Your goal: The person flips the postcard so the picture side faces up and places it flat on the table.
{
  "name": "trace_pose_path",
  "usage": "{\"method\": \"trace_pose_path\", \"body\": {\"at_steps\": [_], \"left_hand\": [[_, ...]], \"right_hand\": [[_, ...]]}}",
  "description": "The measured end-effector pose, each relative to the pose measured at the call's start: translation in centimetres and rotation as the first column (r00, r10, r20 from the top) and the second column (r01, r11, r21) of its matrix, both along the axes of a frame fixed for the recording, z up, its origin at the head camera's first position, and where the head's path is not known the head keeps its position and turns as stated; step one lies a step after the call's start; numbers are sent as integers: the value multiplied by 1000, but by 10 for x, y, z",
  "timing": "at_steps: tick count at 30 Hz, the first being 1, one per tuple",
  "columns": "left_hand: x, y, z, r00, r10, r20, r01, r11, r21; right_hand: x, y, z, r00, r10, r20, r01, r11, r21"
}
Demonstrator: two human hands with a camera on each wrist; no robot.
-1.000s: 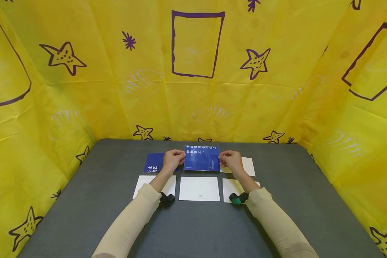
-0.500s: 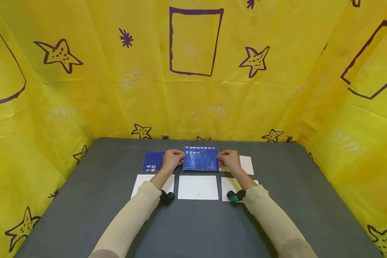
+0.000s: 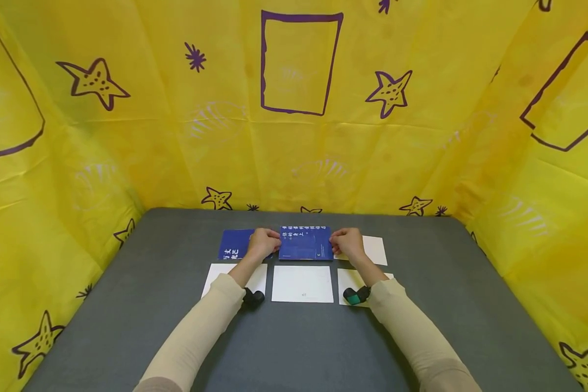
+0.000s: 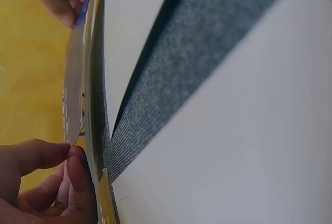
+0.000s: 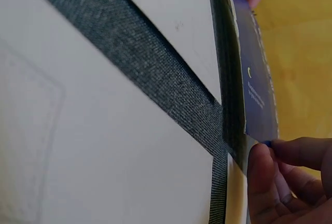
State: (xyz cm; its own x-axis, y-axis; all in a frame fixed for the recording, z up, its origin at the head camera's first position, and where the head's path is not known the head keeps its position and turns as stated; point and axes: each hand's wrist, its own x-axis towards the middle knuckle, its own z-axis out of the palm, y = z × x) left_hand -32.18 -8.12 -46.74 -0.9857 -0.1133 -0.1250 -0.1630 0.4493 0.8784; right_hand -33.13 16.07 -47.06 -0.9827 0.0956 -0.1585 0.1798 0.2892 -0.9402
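Note:
A blue postcard (image 3: 304, 244) with white lettering is at the middle of the back row in the head view. My left hand (image 3: 263, 243) pinches its left edge between thumb and finger, and my right hand (image 3: 348, 243) pinches the right edge. In the right wrist view the card (image 5: 257, 79) stands tilted close over the table, with small print and a yellow crescent on its face. Another blue card (image 3: 234, 244) lies to the left, partly behind my left hand. On the right, a white card (image 3: 375, 250) is partly covered by my right hand.
Nearer to me is a row of white cards: a left one (image 3: 219, 276) partly under my forearm, a middle one (image 3: 302, 283), and a right one (image 3: 349, 279) under my right wrist. Yellow cloth (image 3: 294, 158) walls the dark grey table (image 3: 299, 348) behind and at both sides.
The blue postcard has come down slightly at its top edge and leans flatter toward the table. Both hands keep hold of its sides and have barely moved.

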Motion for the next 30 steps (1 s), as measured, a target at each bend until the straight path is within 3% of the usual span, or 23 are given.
{"method": "trace_pose_path", "body": {"at_steps": [22, 30], "left_hand": [[0, 0, 1, 1000, -9, 16, 10, 997, -77], [0, 0, 1, 1000, -19, 24, 22, 988, -153]], "right_hand": [[-6, -6, -7, 999, -16, 39, 12, 994, 105], [-7, -6, -6, 1000, -9, 29, 5, 991, 133]]}}
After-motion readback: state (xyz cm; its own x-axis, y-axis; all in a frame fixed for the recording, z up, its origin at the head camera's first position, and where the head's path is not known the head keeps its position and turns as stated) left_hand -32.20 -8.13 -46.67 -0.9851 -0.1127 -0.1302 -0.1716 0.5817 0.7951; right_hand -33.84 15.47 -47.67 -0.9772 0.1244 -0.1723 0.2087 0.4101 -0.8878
